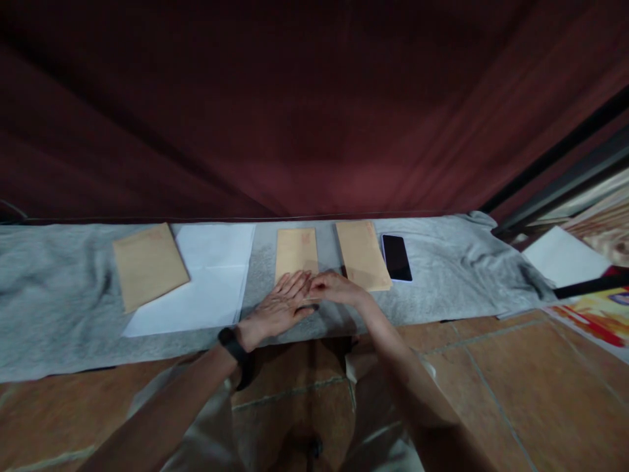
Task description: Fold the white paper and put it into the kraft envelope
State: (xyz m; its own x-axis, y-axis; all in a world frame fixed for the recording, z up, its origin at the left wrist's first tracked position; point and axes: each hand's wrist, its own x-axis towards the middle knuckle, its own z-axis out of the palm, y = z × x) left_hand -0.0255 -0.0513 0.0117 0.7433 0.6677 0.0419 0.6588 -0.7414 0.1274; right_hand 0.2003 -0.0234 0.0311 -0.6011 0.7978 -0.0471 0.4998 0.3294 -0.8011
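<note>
My left hand [279, 307] lies flat with its fingers stretched out on the near end of a narrow brown envelope [296, 252] in the middle of the grey cloth [54, 288]. My right hand [336, 287] rests beside it with its fingers curled at that same near edge; what the fingers pinch, if anything, is hidden. A second narrow brown envelope [362, 254] lies just right of my hands. A wider brown envelope [149, 264] lies at the left, overlapping a white sheet of paper [206, 278].
A black phone [396, 257] lies on the cloth right of the envelopes. A dark red curtain [314, 111] hangs behind. Tiled floor [491, 387] shows in front. A white sheet [565, 259] and colourful printed material [597, 314] sit at the right.
</note>
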